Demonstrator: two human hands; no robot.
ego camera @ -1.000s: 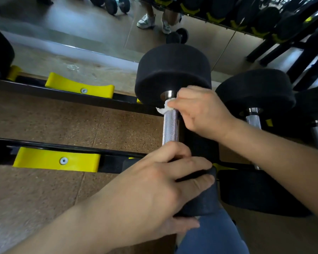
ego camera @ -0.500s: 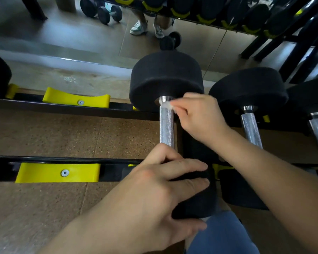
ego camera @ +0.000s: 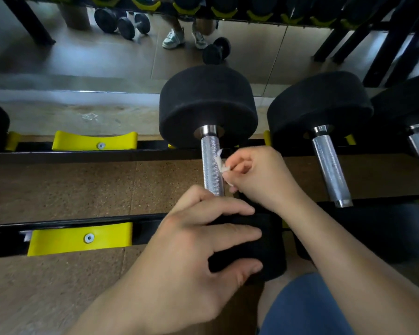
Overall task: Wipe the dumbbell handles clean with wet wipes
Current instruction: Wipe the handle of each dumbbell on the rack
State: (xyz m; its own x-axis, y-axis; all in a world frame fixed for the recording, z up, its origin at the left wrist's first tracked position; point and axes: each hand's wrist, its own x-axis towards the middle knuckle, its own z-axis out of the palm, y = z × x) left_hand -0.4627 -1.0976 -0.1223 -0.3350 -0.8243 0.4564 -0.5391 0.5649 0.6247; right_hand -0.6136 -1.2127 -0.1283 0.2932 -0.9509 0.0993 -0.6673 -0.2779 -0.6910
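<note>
Your right hand [ego camera: 259, 175] pinches the wet wipe [ego camera: 221, 165] against the right side of the knurled handle [ego camera: 211, 163]. Half a second ago the wipe sat up at the collar by the far head; it has now slid down to about mid-handle. Your left hand [ego camera: 191, 257] still grips the near black head, fingers over the top and thumb on the near face. The dumbbell [ego camera: 208, 102] lies across the rack [ego camera: 70, 154], far head on the back rail, near head at the front rail, beside the neighbouring dumbbell [ego camera: 319, 102].
</note>
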